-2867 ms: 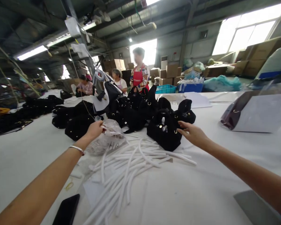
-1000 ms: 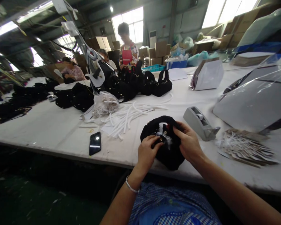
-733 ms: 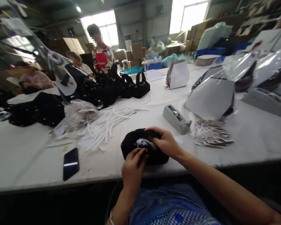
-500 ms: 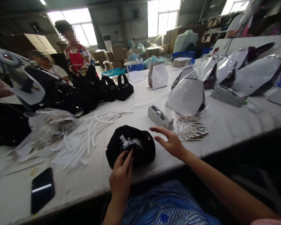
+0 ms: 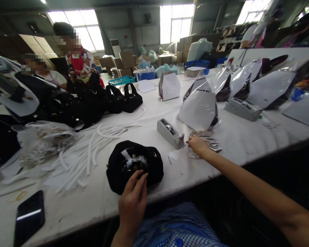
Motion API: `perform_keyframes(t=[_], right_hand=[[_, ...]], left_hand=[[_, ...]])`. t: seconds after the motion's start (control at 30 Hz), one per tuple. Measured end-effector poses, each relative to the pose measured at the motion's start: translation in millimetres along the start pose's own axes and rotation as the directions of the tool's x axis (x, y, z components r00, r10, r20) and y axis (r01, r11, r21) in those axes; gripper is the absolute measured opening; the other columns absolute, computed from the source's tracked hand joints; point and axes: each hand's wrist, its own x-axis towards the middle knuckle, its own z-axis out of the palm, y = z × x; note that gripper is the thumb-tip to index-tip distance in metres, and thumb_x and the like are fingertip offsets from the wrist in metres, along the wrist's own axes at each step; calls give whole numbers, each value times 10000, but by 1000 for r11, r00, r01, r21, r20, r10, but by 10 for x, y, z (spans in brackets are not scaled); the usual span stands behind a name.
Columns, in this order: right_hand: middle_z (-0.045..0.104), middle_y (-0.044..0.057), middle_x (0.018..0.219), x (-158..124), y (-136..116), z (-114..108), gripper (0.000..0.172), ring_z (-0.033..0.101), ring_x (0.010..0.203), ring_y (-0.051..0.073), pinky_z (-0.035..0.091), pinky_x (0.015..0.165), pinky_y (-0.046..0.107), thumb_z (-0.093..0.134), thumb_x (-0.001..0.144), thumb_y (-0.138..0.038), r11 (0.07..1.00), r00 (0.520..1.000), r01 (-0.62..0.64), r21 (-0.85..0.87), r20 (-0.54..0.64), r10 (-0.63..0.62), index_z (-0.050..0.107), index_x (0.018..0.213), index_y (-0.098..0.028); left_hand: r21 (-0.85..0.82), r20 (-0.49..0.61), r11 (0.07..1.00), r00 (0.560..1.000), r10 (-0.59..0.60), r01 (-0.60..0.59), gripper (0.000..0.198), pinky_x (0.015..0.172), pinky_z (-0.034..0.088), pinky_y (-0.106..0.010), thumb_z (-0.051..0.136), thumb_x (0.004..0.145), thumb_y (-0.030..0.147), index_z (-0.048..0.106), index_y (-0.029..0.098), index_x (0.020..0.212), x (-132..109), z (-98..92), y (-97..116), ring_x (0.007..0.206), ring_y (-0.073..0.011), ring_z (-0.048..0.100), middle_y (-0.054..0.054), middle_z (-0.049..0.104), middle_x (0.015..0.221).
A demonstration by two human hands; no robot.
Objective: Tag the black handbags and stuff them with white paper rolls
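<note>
A small black bag [image 5: 123, 166] lies at the near edge of the white table [image 5: 231, 137], with a white tag and metal fittings showing at its top. My left hand [image 5: 132, 200] rests on its near side, fingers together and pressed on the fabric. My right hand [image 5: 197, 145] reaches out to the right and touches a pile of paper hang tags [image 5: 208, 140] beside a grey tape dispenser [image 5: 170, 133]. Its fingers are curled over the tags; whether they hold one I cannot make out.
White foam tubes [image 5: 92, 147] and a clear plastic bag of fittings [image 5: 47, 137] lie left of the bag. A black phone [image 5: 29, 216] is at the near left. Black handbags [image 5: 98, 99] are heaped further back. Wrapped bags [image 5: 201, 108] stand right. Other people work at the far side.
My right hand left the black bag and moved right onto the pile of hang tags. My left hand stayed on the bag. The camera turned right.
</note>
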Motion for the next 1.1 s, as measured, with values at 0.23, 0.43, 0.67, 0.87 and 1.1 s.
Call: perform_keyframes(t=[0.23, 0.43, 0.67, 0.87, 1.1], right_hand=[[751, 91, 1031, 1, 160, -28, 131, 666, 1016, 252, 474, 928, 334, 689, 769, -131, 932, 992, -1, 362, -118, 47, 784, 824, -201], [757, 87, 867, -184, 415, -291, 318, 699, 852, 281, 545, 813, 429, 712, 747, -479, 634, 856, -9, 773, -322, 405, 755, 873, -191], [752, 57, 934, -439, 319, -1137, 349, 690, 921, 236, 560, 841, 387, 797, 707, -519, 284, 774, 235, 930, -356, 524, 750, 904, -235], [749, 38, 896, -845, -355, -1550, 733, 673, 741, 166, 548, 721, 299, 821, 757, -458, 33, 965, 134, 990, -138, 223, 542, 1406, -264], [719, 27, 802, -1166, -1037, -1300, 862, 633, 676, 137, 522, 677, 273, 775, 830, -432, -93, 974, -132, 987, 111, -198, 338, 1547, -242]], left_hand=[[-64, 47, 997, 998, -31, 34, 275, 888, 594, -312, 547, 952, 210, 696, 288, 1170, -97, -29, -3, 1029, -210, 699, -55, 636, 1308], [-161, 87, 986, 996, -35, 49, 275, 900, 589, -304, 547, 956, 226, 697, 300, 1174, -1, -75, 7, 1055, -204, 692, -49, 624, 1328], [-456, 157, 884, 987, -31, 101, 267, 926, 563, -324, 568, 952, 262, 694, 277, 1187, 460, -137, 313, 1090, -219, 670, -57, 684, 1217], [-686, 309, 693, 951, -1, 223, 320, 640, 499, -237, 624, 913, 311, 685, 242, 1219, 1111, -126, 886, 751, -142, 633, -61, 718, 1123], [-778, 610, 343, 763, 214, 526, 410, 660, 458, -237, 737, 830, 366, 709, 136, 1168, 1186, -152, 1046, 681, -119, 574, -64, 708, 867]])
